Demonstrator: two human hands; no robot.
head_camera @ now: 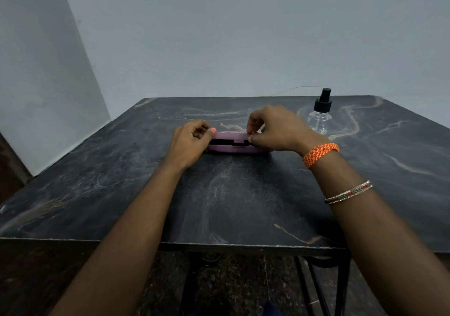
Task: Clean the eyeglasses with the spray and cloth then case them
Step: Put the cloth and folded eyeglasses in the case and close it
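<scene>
A pink eyeglass case [233, 143] lies flat in the middle of the dark marble table [231, 194], its lid lifted a crack so a dark gap shows along the front. My left hand [192, 143] grips the case's left end with the thumb on the lid. My right hand [275, 128] pinches the lid's right end. The eyeglasses and the cloth are hidden from view. A clear spray bottle [320, 116] with a black nozzle stands upright to the right, behind my right hand.
Grey walls rise close behind the table and at its left. The table's front edge [219, 244] is near me, with a black metal frame [341, 279] and speckled floor below.
</scene>
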